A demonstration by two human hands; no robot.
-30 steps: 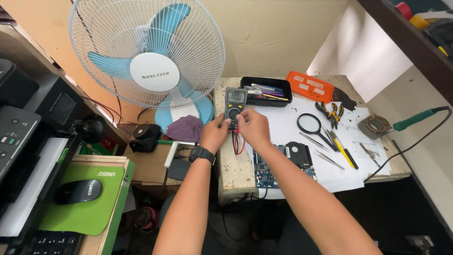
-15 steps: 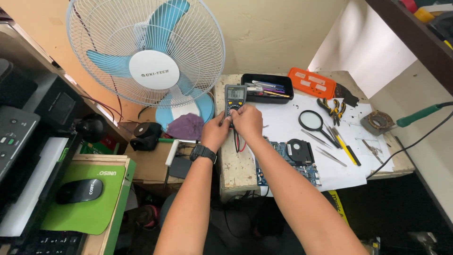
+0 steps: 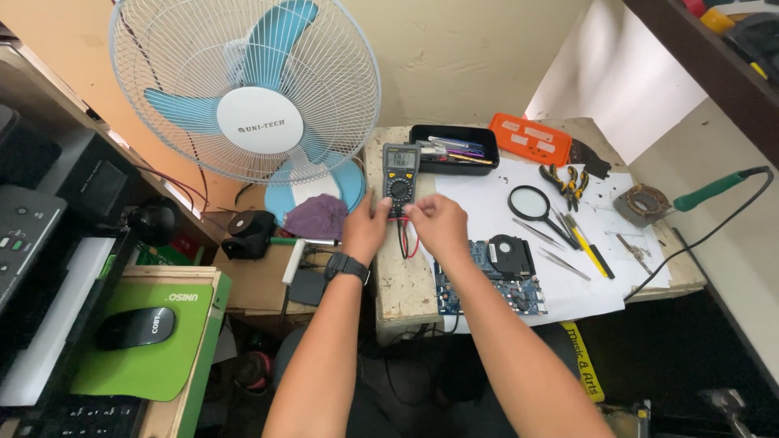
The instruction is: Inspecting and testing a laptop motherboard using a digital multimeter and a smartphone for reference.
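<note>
At the left edge of the worn wooden workbench (image 3: 406,284), a large white wire-caged fan with pale blue blades (image 3: 247,89) stands just off the bench, facing the camera. Across the bench's middle and right lies a white paper sheet (image 3: 495,203), carrying a blue circuit board with a round black cooler (image 3: 495,272) near the front edge. At the back edge sit a black rectangular tray of pens and small tools (image 3: 454,150) and, beside it toward the right, an orange flat case (image 3: 535,138). On the sheet near them lie a black-rimmed magnifying glass (image 3: 529,203), orange-handled pliers (image 3: 568,182) and a yellow-and-black screwdriver (image 3: 591,253). A green-handled soldering iron (image 3: 714,188) rests by the right edge.

The grey and yellow handheld multimeter (image 3: 400,170) lies flat near the back left corner of the bench, screen up. The left hand (image 3: 367,231), with a black wristwatch (image 3: 347,265) on the wrist, is curled at the meter's lower end, fingers pinched on the red and black test leads (image 3: 406,239) there. The right hand (image 3: 438,225) is curled beside it, fingertips closed on the same leads.
</note>
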